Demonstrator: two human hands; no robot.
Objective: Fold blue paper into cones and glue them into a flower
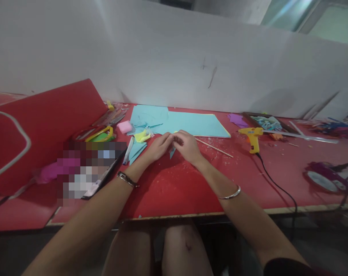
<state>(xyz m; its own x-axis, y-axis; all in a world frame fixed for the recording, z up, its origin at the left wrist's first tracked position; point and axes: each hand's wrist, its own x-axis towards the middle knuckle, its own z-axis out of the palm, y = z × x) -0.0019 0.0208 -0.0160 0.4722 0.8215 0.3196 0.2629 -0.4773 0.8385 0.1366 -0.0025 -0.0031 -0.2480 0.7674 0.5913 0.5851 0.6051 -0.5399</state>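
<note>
Above the red tabletop, my left hand and my right hand meet with their fingertips pinched together. Between them a small blue paper piece pokes out below the fingers; the rest of it is hidden. Just beyond my hands lie large light blue sheets. A thin wooden stick rests to the right of my right hand. Left of my left hand are folded light blue pieces, a crumpled yellow piece and a marker-like tube.
A yellow glue gun with a black cord stands at the right, near a tray of blue pieces. Purple scraps lie behind it. At left are a pink block, yellow-handled scissors and a red board.
</note>
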